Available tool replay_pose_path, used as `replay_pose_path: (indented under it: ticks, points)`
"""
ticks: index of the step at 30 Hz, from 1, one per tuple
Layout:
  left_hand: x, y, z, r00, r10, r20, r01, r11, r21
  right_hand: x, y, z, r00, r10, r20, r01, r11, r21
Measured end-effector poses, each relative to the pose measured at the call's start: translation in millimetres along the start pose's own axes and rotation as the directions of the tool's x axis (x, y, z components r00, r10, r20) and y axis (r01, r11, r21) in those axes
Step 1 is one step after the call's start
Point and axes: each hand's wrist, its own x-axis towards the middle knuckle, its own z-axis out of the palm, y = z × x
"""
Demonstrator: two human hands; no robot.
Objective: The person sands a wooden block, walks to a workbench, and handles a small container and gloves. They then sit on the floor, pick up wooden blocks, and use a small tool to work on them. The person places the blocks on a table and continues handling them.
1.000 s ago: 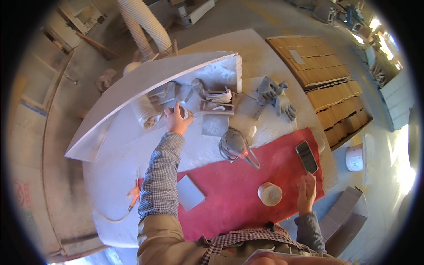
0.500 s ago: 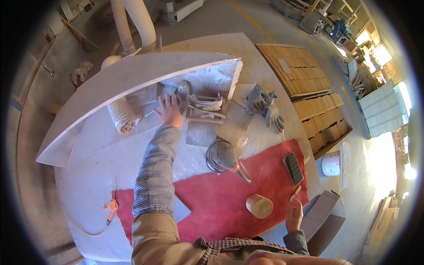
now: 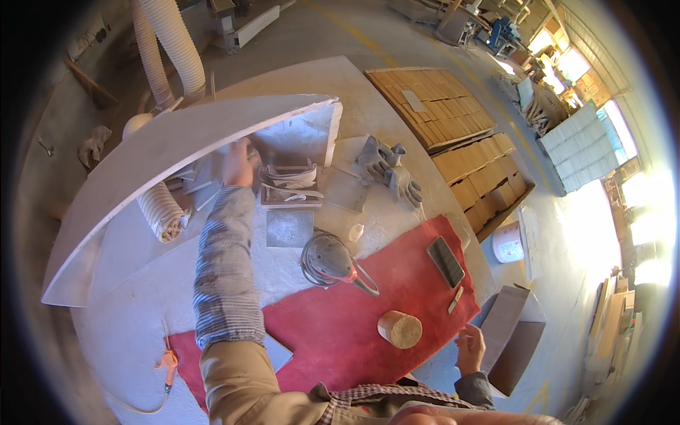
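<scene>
Head cam: biggest thing in front of you is the wht tabletop [image 3: 124, 336], w/ the pale curved hood [image 3: 177, 152] standing on its far L part. Red cloth [image 3: 333, 333] lies along your near side. Grey gloves [image 3: 388, 170] lie in a heap R of the hood. Dark tray [image 3: 292, 202], pale curled strips in it, sits by the hood opening; grey-and-red sander [image 3: 330, 258] is nearer you, cord looped round it. Your L hand [image 3: 239, 166] is under the hood edge, just L of the tray; motion blur, can't tell if fingers are spread or gripping. Your R hand [image 3: 469, 348] is just off the cloth's R edge, fingers loosely bent, nothing visible in it. Blk phone [image 3: 445, 262] & tan cylinder [image 3: 402, 330] are on the cloth. Greyish jar-like item [image 3: 254, 154] is right by your L hand, contact unclear. Smallest: thin stick [image 3: 455, 300], on cloth btwn phone & R hand.
</scene>
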Motion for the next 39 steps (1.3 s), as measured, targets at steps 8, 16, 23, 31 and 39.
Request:
replay_pose_path:
  ticks: [8,16,23,31,39]
  points:
    - [-93.5,95.9,-167.3,0.998,-0.047,0.039,0.06,0.865,-0.498,40.3,-99.8,44.8,0.97,-0.238,0.046,0.23,0.964,0.136]
    - [-254.5,272.4,-191.4,0.983,0.103,0.155,-0.065,0.97,-0.233,22.8,-255.1,154.4,0.446,-0.821,0.357,0.672,0.57,0.473]
    - [-320.8,306.4,-190.5,0.958,0.211,0.193,-0.192,0.975,-0.111,-4.5,-218.9,142.5,0.471,-0.593,0.653,0.271,0.802,0.533]
    - [-385.5,367.2,-168.8,0.972,0.208,0.107,-0.213,0.977,0.031,-11.2,-174.0,100.8,0.432,-0.633,0.643,0.248,0.768,0.59]
    - [-414.3,395.5,-143.5,0.992,-0.029,0.121,0.068,0.938,-0.339,-9.3,-146.7,100.9,0.399,-0.758,0.516,0.284,0.638,0.716]
